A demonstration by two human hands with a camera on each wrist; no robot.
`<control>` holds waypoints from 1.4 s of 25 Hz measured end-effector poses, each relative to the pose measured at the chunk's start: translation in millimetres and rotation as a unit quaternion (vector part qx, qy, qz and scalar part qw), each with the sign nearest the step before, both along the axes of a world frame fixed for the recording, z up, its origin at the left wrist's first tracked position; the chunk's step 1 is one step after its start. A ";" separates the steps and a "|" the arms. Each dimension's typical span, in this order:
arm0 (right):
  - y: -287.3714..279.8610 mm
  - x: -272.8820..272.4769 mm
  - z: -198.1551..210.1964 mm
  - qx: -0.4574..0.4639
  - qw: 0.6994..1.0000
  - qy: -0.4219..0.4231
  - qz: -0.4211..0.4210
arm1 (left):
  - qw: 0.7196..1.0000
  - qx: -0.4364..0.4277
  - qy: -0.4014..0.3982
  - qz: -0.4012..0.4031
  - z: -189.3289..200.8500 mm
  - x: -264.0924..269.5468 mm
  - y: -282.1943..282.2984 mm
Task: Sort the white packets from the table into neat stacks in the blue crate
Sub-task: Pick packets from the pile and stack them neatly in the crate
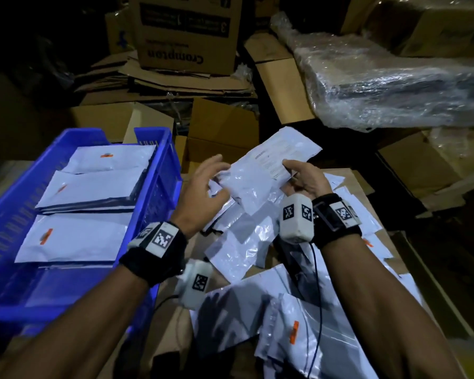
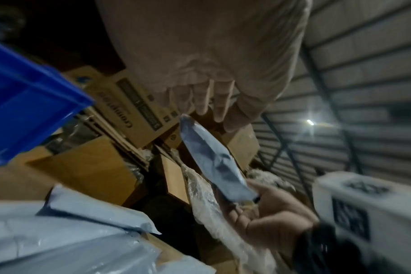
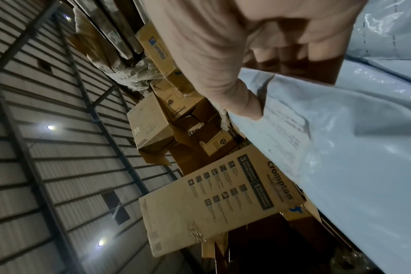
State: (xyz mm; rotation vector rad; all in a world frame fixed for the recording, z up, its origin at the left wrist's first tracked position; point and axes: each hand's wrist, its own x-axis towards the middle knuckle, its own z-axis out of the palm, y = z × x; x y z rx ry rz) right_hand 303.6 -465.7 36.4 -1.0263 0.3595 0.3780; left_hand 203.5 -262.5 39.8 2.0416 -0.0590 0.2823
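Observation:
My right hand [image 1: 296, 170] pinches a white packet [image 1: 260, 173] with a printed label by its right edge, thumb on top, and holds it tilted above the table. The left hand [image 1: 216, 176] hovers at the packet's left end with fingers spread and straight; whether they touch it is unclear. The left wrist view shows the packet [image 2: 211, 157] edge-on below my straight fingers [image 2: 221, 100]. In the right wrist view my thumb [image 3: 242, 100] presses on the packet [image 3: 329, 139]. The blue crate [image 1: 162, 170] stands at left, holding flat stacks of white packets [image 1: 88, 187]. Loose packets [image 1: 246, 242] litter the table.
Cardboard boxes, one printed Crompton [image 1: 186, 36], and flattened cardboard are piled behind the table. A plastic-wrapped bundle [image 1: 394, 86] sits at the back right. More packets [image 1: 285, 324] lie near the front edge, between my forearms.

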 end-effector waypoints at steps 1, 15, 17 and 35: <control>2.1 -3.9 1.0 0.002 1.000 -0.017 0.000 | 0.997 -0.061 0.034 0.034 1.9 -0.3 -0.2; 74.4 -54.9 0.3 0.088 0.985 -0.137 0.052 | 0.930 -0.340 0.096 0.101 19.7 -45.4 56.1; 87.1 -59.6 1.8 0.092 0.985 -0.141 0.048 | 0.922 -0.358 0.093 0.116 27.6 -52.5 68.8; 224.9 -105.8 15.8 0.161 0.975 -0.153 0.021 | 0.924 -0.346 0.088 0.139 26.4 -119.9 157.8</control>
